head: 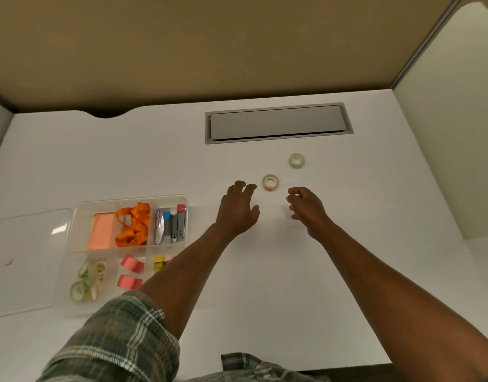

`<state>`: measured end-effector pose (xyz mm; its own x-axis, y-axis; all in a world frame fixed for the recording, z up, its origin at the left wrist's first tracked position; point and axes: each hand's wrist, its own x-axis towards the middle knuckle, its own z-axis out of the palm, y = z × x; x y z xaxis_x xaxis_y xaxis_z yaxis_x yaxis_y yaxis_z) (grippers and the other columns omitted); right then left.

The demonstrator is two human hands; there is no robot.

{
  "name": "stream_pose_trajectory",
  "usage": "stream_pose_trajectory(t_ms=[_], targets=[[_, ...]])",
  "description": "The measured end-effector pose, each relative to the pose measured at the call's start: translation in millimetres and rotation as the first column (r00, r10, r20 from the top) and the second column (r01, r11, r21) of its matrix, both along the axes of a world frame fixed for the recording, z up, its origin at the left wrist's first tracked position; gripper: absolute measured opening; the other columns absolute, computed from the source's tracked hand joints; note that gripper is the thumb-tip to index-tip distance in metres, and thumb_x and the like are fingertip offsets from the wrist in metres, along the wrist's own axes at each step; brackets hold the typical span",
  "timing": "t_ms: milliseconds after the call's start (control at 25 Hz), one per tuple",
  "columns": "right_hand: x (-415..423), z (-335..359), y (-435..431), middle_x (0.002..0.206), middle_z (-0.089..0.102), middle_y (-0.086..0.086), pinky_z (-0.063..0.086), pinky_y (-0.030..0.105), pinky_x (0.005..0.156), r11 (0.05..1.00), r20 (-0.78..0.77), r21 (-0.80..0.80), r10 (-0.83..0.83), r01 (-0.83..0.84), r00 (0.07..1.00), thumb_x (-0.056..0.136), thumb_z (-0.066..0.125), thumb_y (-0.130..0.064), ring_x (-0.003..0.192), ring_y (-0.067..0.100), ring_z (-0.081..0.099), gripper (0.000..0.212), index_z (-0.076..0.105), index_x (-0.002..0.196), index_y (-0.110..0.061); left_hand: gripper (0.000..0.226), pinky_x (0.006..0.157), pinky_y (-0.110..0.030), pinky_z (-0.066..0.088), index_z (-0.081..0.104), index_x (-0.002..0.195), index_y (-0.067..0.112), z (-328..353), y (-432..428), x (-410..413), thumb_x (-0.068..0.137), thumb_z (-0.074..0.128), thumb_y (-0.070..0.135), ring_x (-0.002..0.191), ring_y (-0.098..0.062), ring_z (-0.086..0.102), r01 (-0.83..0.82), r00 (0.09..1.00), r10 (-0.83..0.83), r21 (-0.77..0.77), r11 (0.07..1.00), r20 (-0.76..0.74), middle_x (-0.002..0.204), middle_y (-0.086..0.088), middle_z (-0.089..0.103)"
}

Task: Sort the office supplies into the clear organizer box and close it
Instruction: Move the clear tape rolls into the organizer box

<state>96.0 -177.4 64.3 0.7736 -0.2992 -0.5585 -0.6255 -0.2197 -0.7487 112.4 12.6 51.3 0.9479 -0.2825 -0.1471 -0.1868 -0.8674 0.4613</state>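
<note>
Clear plastic organizer box [80, 216] on the white desk [264, 285] at far left, lid off, its clear flat lid [25, 260] just beside it on the left. Inside: salmon sticky notes [101, 230], tangled orange ribbon [133, 225], metal staplers [171, 224], pink tape pieces [131, 271], small tape rolls [88, 279]. Out on the desk, well apart from the box: an orange-edged clear tape roll [270, 182] and, farther back, a green-edged clear tape roll [296, 161]. Left hand [238, 210] empty, fingers spread, fingertips just beside the orange-edged roll. Right hand [306, 206] empty, fingers loosely curled, near the same roll.
</note>
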Motion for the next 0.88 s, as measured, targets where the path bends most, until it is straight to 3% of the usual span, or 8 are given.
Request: stream_pose_trajectory(t_ms=[200, 320, 520, 600, 880], targets=[[41, -14, -33, 0.097, 0.067, 0.002, 0.049, 0.037, 0.092, 0.98, -0.01, -0.175, 0.094, -0.095, 0.995, 0.087, 0.055, -0.025, 0.094, 0.021, 0.061, 0.045, 0.055, 0.132, -0.022, 0.061, 0.092, -0.043, 0.045, 0.041, 0.141, 0.017, -19, -38, 37, 0.085, 0.06, 0.032, 0.12, -0.035, 0.047, 0.094, 0.994, -0.087, 0.12, 0.988, -0.058, 0.14, -0.014, 0.04], [62, -23, -43, 0.122, 0.062, 0.016, 0.044, 0.038, 0.1, 0.88, -0.037, -0.392, 0.277, -0.269, 0.96, 0.09, 0.056, -0.024, 0.117, 0.031, 0.056, 0.058, 0.042, 0.146, -0.018, 0.064, 0.091, -0.043, 0.044, 0.039, 0.142, 0.019, -30, -46, 46, 0.084, 0.06, 0.034, 0.118, -0.035, 0.046, 0.135, 0.987, -0.118, 0.178, 0.975, -0.106, 0.138, -0.014, 0.039], [82, -26, -32, 0.135, 0.044, 0.02, 0.047, 0.044, 0.096, 0.656, -0.185, -0.566, 0.489, -0.499, 0.852, 0.091, 0.055, -0.032, 0.12, 0.039, 0.053, 0.071, 0.024, 0.155, -0.026, 0.057, 0.088, -0.041, 0.044, 0.044, 0.136, 0.018, -36, -38, 36, 0.083, 0.06, 0.032, 0.114, -0.032, 0.046, 0.1, 0.994, -0.089, 0.199, 0.975, -0.062, 0.133, -0.012, 0.041], [98, -37, -34, 0.133, 0.042, 0.018, 0.047, 0.043, 0.092, 0.617, -0.242, -0.621, 0.435, -0.483, 0.867, 0.091, 0.055, -0.032, 0.118, 0.038, 0.052, 0.066, 0.028, 0.152, -0.026, 0.054, 0.087, -0.04, 0.045, 0.046, 0.134, 0.017, -48, -41, 56, 0.084, 0.059, 0.031, 0.114, -0.032, 0.046, 0.178, 0.984, -0.171, 0.193, 0.965, -0.056, 0.134, -0.012, 0.042], [75, -46, -21, 0.122, 0.047, 0.015, 0.051, 0.039, 0.079, 0.449, -0.213, -0.77, 0.488, -0.453, 0.846, 0.094, 0.054, -0.018, 0.105, 0.032, 0.054, 0.031, 0.054, 0.123, -0.009, 0.042, 0.087, -0.04, 0.046, 0.059, 0.115, 0.01, -53, -34, 50, 0.084, 0.067, 0.037, 0.118, -0.031, 0.046, 0.154, 0.988, -0.146, 0.177, 0.972, -0.06, 0.136, -0.011, 0.043]])
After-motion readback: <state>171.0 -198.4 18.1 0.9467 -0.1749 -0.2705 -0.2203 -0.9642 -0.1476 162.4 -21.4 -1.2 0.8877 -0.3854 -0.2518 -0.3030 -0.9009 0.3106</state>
